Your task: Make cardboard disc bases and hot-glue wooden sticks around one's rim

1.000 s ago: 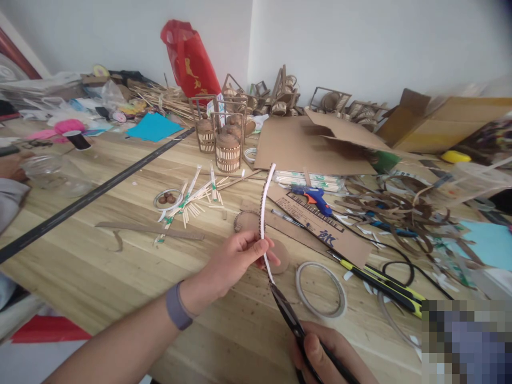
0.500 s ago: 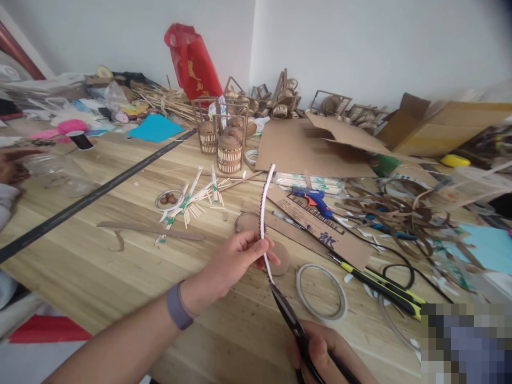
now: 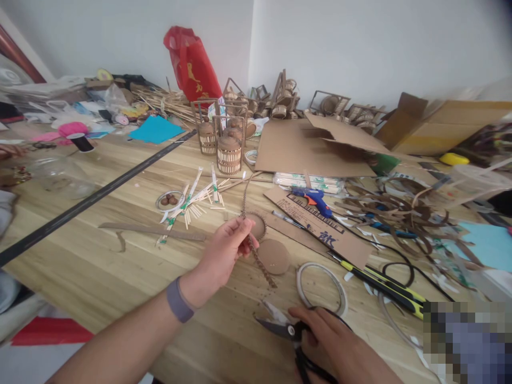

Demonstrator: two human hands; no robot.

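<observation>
Between the thumb and fingers of my left hand [image 3: 232,242] is a thin, notched cardboard strip [image 3: 262,265], its brown edge turned toward me. It hangs over the wooden table, near a round cardboard disc [image 3: 274,257] and a ring-shaped cardboard piece [image 3: 256,226] that my fingers partly hide. Lower right, my right hand [image 3: 326,336] grips black-handled scissors [image 3: 294,330] with their blades spread apart. The blade tips are clear of the strip. Beyond the scissors lies a roll of tape [image 3: 322,290], touching or close to the right fingers; I cannot tell which.
A blue glue gun [image 3: 314,201] rests on printed cardboard [image 3: 320,229]. A yellow-black utility knife [image 3: 388,290] lies at right. Small lidded baskets [image 3: 229,154] stand behind cut sticks [image 3: 196,209]. A long black bar [image 3: 100,197] crosses the left. Another person's hand [image 3: 10,152] shows at far left.
My left hand has turned the strip, so its white face no longer shows, and shifted slightly left. The scissors have come away from the strip's lower end, and their blades have opened.
</observation>
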